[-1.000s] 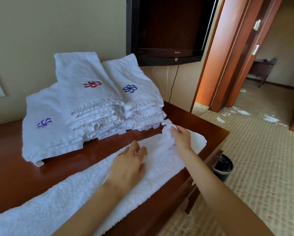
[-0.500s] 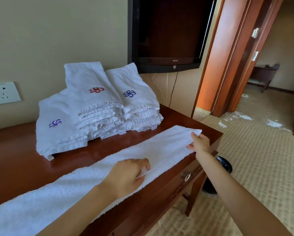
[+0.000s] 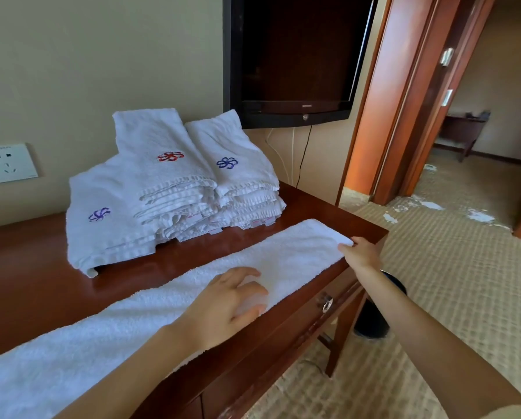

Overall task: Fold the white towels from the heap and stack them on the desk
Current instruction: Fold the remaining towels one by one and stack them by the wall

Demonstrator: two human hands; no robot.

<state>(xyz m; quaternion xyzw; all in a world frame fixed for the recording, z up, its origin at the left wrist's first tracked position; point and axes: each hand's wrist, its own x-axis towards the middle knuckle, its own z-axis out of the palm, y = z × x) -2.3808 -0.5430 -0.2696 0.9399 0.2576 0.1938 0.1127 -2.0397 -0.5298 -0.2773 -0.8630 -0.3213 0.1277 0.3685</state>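
Observation:
A long white towel, folded into a narrow strip, lies along the front of the dark wooden desk. My left hand rests on its middle with fingers spread and slightly bent. My right hand pinches the strip's right end at the desk's corner. Behind the strip sits a stack of folded white towels with red, blue and purple flower embroidery, leaning against the wall.
A wall-mounted television hangs above the desk's right end, with cables below it. A wall socket is at the left. A dark bin stands on the carpet under the desk's right corner. An open doorway is at the right.
The towel's bunched right end has been pulled out flat toward the desk's corner by my right hand. My left hand slid nearer the front edge of the strip.

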